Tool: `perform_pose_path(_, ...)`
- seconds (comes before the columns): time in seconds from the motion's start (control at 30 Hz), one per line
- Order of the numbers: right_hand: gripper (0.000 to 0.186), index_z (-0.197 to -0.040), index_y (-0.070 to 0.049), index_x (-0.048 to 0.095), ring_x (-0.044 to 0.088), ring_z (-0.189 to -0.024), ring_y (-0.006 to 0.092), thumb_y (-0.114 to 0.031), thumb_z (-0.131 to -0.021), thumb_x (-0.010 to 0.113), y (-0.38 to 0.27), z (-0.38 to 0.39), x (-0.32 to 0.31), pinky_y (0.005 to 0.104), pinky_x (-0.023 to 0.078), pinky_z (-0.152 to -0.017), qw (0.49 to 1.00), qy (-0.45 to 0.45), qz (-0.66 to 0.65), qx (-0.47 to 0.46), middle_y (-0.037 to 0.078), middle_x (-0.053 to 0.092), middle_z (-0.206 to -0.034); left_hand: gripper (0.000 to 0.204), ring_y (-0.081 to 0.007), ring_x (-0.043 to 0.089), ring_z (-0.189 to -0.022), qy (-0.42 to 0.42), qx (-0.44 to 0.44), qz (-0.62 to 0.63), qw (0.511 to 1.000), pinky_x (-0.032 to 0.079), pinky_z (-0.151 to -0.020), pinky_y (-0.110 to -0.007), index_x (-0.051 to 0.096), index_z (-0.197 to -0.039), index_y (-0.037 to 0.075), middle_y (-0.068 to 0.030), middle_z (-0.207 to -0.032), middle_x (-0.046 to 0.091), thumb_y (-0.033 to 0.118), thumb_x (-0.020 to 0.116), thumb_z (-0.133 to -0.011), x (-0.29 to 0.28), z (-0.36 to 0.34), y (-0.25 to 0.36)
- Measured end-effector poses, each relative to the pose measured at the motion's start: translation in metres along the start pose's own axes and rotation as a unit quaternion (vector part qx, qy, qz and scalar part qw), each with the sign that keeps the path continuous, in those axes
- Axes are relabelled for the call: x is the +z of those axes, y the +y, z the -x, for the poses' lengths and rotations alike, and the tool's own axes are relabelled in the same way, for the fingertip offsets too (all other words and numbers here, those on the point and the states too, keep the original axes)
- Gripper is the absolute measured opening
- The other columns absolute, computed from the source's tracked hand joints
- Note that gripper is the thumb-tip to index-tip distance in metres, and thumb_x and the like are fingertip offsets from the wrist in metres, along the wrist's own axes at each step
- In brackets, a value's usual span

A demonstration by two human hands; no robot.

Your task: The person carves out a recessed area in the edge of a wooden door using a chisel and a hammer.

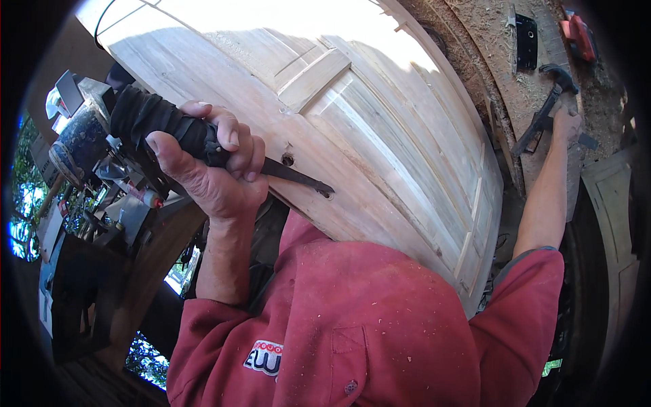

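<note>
**Gripping a wrapped chisel-like tool (291, 174) over a pale panelled door (244, 102)**

The left hand (220, 169) is curled around the tool's black-wrapped handle (152, 122), fingers closed, thumb pointing up beside it. The dark, narrow blade slants across the door, its tip at 1 of what look like 2 small holes near the edge. The tool is probably stiff and fairly heavy; the wrapping should resist slipping, so the handle is the place to hold. The door looks rigid and bulky, better taken by its edges than by its thin strips, which could dent.

Well apart, the right hand (568, 123) is at a dark hammer (563, 76) on a dusty surface (488, 34); whether its fingers have closed cannot be told. The hammer is likely head-heavy, best held low on its shaft.
</note>
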State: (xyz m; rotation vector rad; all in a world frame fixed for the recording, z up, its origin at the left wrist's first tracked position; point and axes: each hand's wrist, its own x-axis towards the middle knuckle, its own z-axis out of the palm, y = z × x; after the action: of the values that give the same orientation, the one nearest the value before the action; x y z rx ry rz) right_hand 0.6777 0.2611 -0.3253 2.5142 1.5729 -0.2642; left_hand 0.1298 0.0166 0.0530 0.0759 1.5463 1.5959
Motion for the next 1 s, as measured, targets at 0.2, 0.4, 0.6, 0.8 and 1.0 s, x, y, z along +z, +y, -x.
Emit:
perform_pose_path(0.2, 0.061, -0.131, -0.007, 0.062, 0.063, -0.118, 0.0333, -0.050, -0.089, 0.062, -0.028, 0.027, -0.015, 0.0428, 0.048, -0.099, 0.985, -0.017, -0.121, -0.120, 0.017, 0.067, -0.125, 0.060, -0.0058, 0.032, -0.044, 0.000, 0.004, -0.017, 1.000, 0.027, -0.038, -0.022, 0.056, -0.113, 0.013, -0.0001, -0.073, 0.050, 0.069, 0.054, -0.093, 0.002, 0.004, 0.000)
perform_pose_path(0.4, 0.067, -0.137, -0.005, 0.057, 0.063, -0.116, 0.0355, -0.048, -0.085, 0.064, -0.048, 0.048, -0.019, 0.0427, 0.047, -0.100, 0.984, -0.022, -0.073, -0.163, 0.018, 0.067, -0.124, 0.060, -0.0059, 0.031, -0.044, 0.011, 0.005, -0.027, 1.000, 0.025, -0.037, -0.022, 0.056, -0.113, 0.013, -0.0001, -0.074, 0.050, 0.069, 0.054, -0.093, 0.003, 0.005, -0.001)
perform_pose_path(0.6, 0.065, -0.132, -0.003, 0.060, 0.065, -0.113, 0.0374, -0.041, -0.081, 0.068, -0.042, 0.034, -0.028, 0.0431, 0.047, -0.099, 0.985, -0.031, -0.103, -0.131, 0.021, 0.069, -0.117, 0.066, -0.0096, 0.031, -0.044, 0.046, -0.011, -0.054, 0.997, 0.025, -0.040, -0.026, 0.054, -0.109, 0.016, -0.0014, -0.068, 0.053, 0.078, 0.057, -0.086, 0.005, 0.004, 0.002)
perform_pose_path(0.8, 0.037, -0.118, 0.003, 0.063, 0.066, -0.076, 0.0198, -0.019, -0.088, 0.069, -0.056, 0.067, -0.111, 0.0301, 0.052, -0.064, 0.925, -0.078, -0.365, 0.069, 0.011, 0.067, -0.089, 0.060, -0.0073, 0.031, -0.044, 0.015, -0.007, -0.031, 0.999, 0.025, -0.037, -0.023, 0.056, -0.112, 0.016, -0.0005, -0.073, 0.053, 0.072, 0.057, -0.090, 0.011, 0.003, 0.001)
perform_pose_path(1.0, 0.011, -0.103, -0.001, 0.063, 0.051, -0.063, 0.0075, -0.009, -0.095, 0.065, -0.219, 0.137, -0.295, 0.0230, 0.042, -0.056, 0.772, -0.112, -0.541, -0.314, 0.001, 0.055, -0.076, 0.059, -0.0072, 0.028, -0.044, -0.009, -0.024, -0.095, 0.995, 0.024, -0.040, -0.024, 0.054, -0.113, 0.015, -0.0001, -0.071, 0.051, 0.070, 0.055, -0.092, 0.022, 0.002, 0.000)
